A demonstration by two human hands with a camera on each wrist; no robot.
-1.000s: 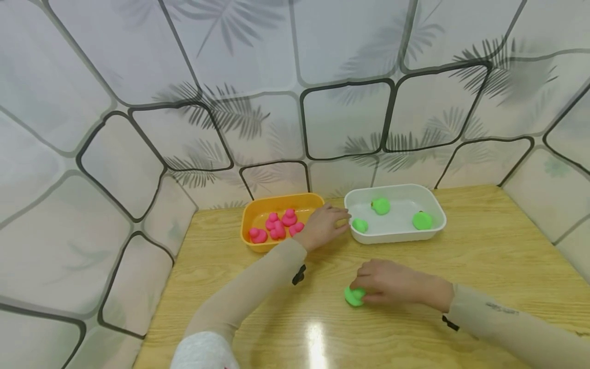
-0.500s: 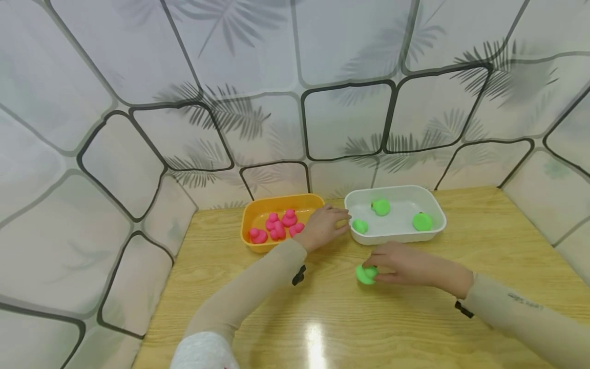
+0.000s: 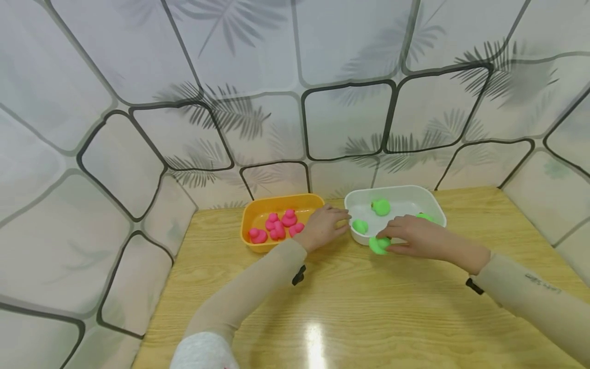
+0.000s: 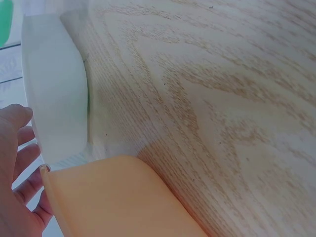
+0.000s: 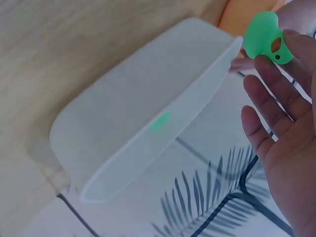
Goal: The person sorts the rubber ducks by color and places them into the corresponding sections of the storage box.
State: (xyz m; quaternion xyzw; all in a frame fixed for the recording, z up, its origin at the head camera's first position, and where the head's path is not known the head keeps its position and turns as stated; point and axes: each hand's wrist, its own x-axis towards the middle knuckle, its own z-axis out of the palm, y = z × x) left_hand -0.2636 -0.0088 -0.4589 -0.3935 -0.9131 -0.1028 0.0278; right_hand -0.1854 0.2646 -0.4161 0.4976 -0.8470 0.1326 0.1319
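My right hand [image 3: 424,238] pinches a green rubber duck [image 5: 261,35] by its head between thumb and index finger, the other fingers spread. The duck is raised at the front rim of the white tray [image 3: 405,202], just outside it in the head view. Inside that tray lie a green duck [image 3: 380,207] at the back, another [image 3: 360,226] at the left, and one partly behind my right hand. My left hand [image 3: 322,226] lies over the right end of the orange tray [image 3: 259,207], fingers extended to the white tray's left rim.
Several pink rubber ducks [image 3: 277,229] lie in the orange tray, one partly behind my left hand. Both trays stand at the back of the wooden table [image 3: 286,318], close to the patterned wall covering [image 3: 345,123]. Similar covering rises at the left and right.
My right hand has carried the green duck from the table's middle, up and away from me, to the white tray's front rim. My left hand has stayed in place.
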